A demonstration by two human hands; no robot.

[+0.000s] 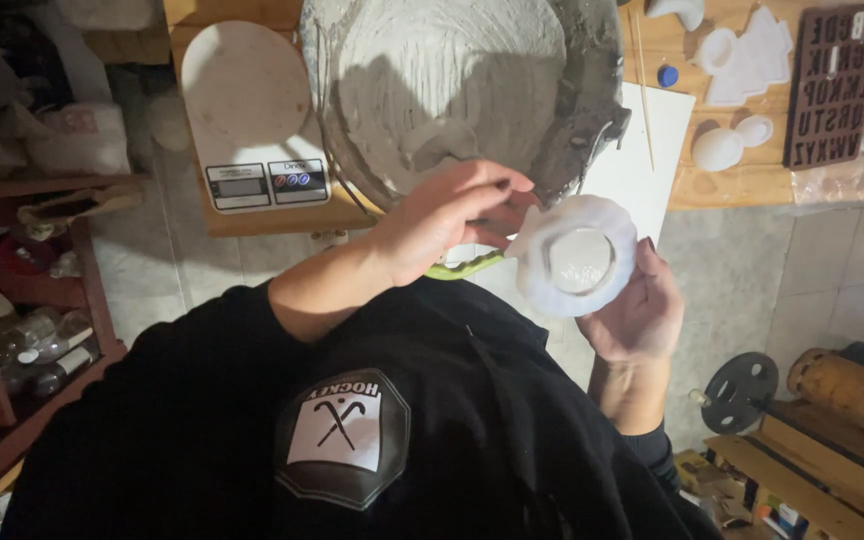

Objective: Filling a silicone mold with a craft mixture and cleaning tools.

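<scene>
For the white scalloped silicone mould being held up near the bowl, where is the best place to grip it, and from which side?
Grip the white scalloped mould by its outer wall, cupped from underneath, much as the right hand holds it. It looks soft and thin-walled, with its opening facing up, so side pinching would likely deform it. The left hand fingers its rim.

Grey scale screen beside perhaps a blue-red label.

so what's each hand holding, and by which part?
Right hand cups the white mould from below. Left hand pinches its rim; green thing beneath, hold unclear.
</scene>
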